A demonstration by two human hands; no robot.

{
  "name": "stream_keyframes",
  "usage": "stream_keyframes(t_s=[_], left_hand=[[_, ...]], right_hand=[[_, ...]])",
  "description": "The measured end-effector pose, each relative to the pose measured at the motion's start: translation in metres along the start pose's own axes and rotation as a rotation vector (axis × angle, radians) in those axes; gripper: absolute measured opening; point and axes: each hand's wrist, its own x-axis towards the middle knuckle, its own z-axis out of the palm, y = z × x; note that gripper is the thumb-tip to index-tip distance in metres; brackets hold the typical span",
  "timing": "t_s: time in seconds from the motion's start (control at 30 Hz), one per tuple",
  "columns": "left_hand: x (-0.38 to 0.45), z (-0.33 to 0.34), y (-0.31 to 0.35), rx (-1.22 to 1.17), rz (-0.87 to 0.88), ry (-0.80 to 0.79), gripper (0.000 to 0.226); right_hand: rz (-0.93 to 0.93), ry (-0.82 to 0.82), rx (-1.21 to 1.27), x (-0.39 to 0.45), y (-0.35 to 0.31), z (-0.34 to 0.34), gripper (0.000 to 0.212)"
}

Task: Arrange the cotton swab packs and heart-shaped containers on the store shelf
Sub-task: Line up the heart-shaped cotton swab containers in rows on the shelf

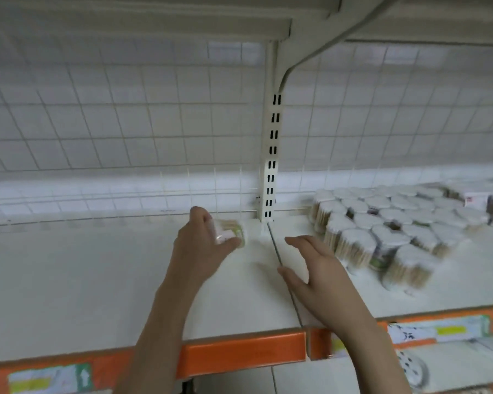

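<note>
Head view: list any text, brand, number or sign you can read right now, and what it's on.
No words or numbers are readable; the frame is motion-blurred.
White up-arrow on green: price label on the orange shelf edge strip.
Dark marks beside a yellow patch, unreadable: right price label.
Green print, unreadable: container gripped by the left hand.
Red mark, unreadable: white box behind the container stock.

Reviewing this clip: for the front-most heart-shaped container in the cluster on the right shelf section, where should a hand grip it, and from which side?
Grip the front-most heart-shaped container across its clear side walls, coming from the open shelf front. It stands upright with neighbours packed behind and beside it, so only the near faces look free. The empty right hand is closest; the left hand already holds a container.
</note>
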Motion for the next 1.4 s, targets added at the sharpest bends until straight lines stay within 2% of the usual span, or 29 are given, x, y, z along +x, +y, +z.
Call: stream_keyframes(t_s=[0.1,0.2,0.33,0.43,0.53,0.77,0.97,1.13,1.27,1.4], left_hand=[[-0.018,0.03,0.043,-0.047,0.163,-0.037,0.045],[-0.03,0.066,0.079,-0.078,0.307,-0.076,0.049],[-0.047,0.116,0.113,-0.02,0.401,-0.185,0.054],[-0.06,0.147,0.125,0.097,0.424,-0.227,0.06],[-0.067,0.168,0.13,0.175,0.415,-0.2,0.055],[-0.08,0.189,0.141,0.164,0.393,-0.135,0.054],[-0.084,0.195,0.145,0.149,0.322,-0.102,0.043],[-0.09,0.197,0.145,0.176,0.311,-0.035,0.047],[-0.083,0.193,0.154,0.196,0.33,0.022,0.06],[-0.065,0.18,0.171,0.198,0.365,0.018,0.053]], right_hand=[[0.03,0.038,-0.017,-0.012,0.022,-0.029,0.045],[0.062,0.064,-0.02,-0.022,0.046,-0.058,0.042],[0.108,0.094,-0.024,-0.037,0.08,-0.088,0.046],[0.121,0.111,-0.033,-0.05,0.104,-0.103,0.046],[0.135,0.104,-0.042,-0.059,0.125,-0.111,0.046],[0.108,0.037,-0.034,-0.061,0.158,-0.118,0.049],[0.055,-0.012,-0.025,-0.059,0.174,-0.118,0.041],[0.001,-0.021,-0.006,-0.058,0.181,-0.119,0.039],[-0.058,-0.018,0.005,-0.047,0.185,-0.124,0.04],[-0.123,-0.053,-0.003,-0.025,0.187,-0.13,0.043]])
